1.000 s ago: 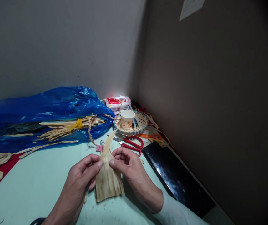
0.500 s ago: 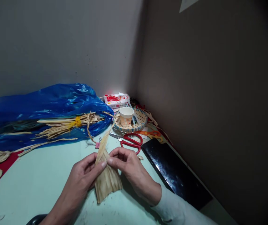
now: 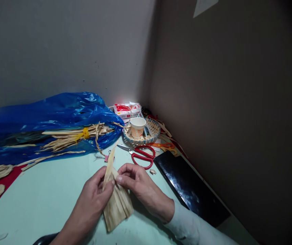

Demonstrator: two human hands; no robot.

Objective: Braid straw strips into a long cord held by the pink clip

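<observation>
1. Husk (image 3: 116, 211), head view: I see it over the table (image 3: 46, 197), left hand (image 3: 93, 194) and right hand (image 3: 139, 185) close together, both pinching its middle.
2. Looks light, papery, probably easy to split; I'd hold the gathered folds gently.
3. Long axis runs away from me, narrow tip far, wide end near.

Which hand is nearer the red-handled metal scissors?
Right. The right hand, pinching the tan dried-leaf sheet, is just on the near side of the scissors; the left hand, also holding the sheet, is farther off, toward their lower left.
</observation>
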